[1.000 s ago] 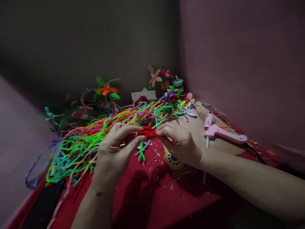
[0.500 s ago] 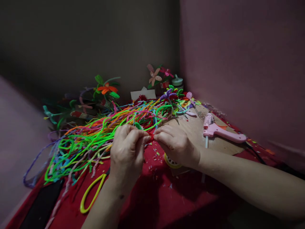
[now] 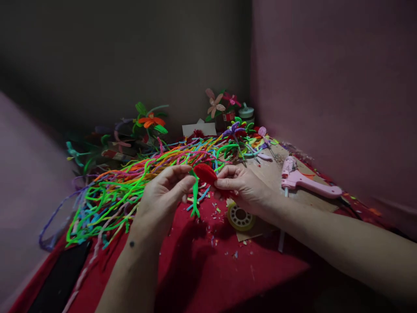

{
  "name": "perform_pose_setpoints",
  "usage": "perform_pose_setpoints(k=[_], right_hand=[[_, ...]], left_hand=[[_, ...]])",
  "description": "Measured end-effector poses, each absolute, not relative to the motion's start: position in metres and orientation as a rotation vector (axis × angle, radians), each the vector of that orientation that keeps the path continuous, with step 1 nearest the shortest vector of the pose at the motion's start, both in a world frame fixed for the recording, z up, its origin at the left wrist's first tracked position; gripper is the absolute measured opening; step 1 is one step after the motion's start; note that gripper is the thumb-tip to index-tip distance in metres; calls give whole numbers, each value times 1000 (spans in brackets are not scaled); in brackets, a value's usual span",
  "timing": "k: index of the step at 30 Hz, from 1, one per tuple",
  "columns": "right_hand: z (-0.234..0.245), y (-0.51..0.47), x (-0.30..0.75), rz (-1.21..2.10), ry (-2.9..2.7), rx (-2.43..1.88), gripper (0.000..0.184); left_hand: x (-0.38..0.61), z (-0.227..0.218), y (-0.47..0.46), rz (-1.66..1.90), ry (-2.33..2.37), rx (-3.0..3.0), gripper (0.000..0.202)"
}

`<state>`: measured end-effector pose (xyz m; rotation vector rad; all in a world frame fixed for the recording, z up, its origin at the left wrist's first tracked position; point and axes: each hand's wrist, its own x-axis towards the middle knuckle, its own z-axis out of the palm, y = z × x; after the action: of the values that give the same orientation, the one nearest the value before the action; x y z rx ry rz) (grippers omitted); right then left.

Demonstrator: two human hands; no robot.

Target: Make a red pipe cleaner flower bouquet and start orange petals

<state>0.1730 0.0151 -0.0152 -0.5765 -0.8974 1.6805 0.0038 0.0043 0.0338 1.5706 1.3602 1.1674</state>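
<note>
In the head view, my right hand (image 3: pixel 243 184) pinches the right end of a red pipe-cleaner petal (image 3: pixel 205 173) between thumb and fingers. At the petal's left tip are the bent thumb and index finger of my left hand (image 3: pixel 166 191), closed in a loose pinch. A green pipe-cleaner piece (image 3: pixel 195 200) with a forked lower end shows just below the petal; whether it hangs or lies on the cloth is unclear. Behind my hands spreads a heap of coloured pipe cleaners (image 3: pixel 114 195). A yellow tape roll (image 3: pixel 241 216) lies below my right hand.
A pink glue gun (image 3: pixel 304 182) rests on a cardboard sheet (image 3: pixel 270 174) at the right. Finished pipe-cleaner flowers, including an orange flower (image 3: pixel 151 120), stand at the back against the walls. A black flat object (image 3: pixel 60 278) lies front left on the red cloth (image 3: pixel 208 278).
My hands have moved apart from their close pinch, and the red petal now shows between them. The forked green piece has come into sight; the yellow loop handle is now hidden.
</note>
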Motion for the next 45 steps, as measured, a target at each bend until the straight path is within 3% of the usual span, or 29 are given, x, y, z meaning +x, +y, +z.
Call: perform_pose_setpoints(k=[11,31,39,45], right_hand=[[-25,15,169,1696,-882,-584,20],[-21,14,168,1695,-618,-575,23],[-15,14,171,1799,-713,-642,26],[-18,15,173,1763,-809,-673,19]], left_hand=[[25,26,-7,1306,1263,1555,15],[36,17,-17,1535,1398,1727,18],[24,20,-12,1326,1397,1913,26],[25,22,-11,1244,1314,1794,35]])
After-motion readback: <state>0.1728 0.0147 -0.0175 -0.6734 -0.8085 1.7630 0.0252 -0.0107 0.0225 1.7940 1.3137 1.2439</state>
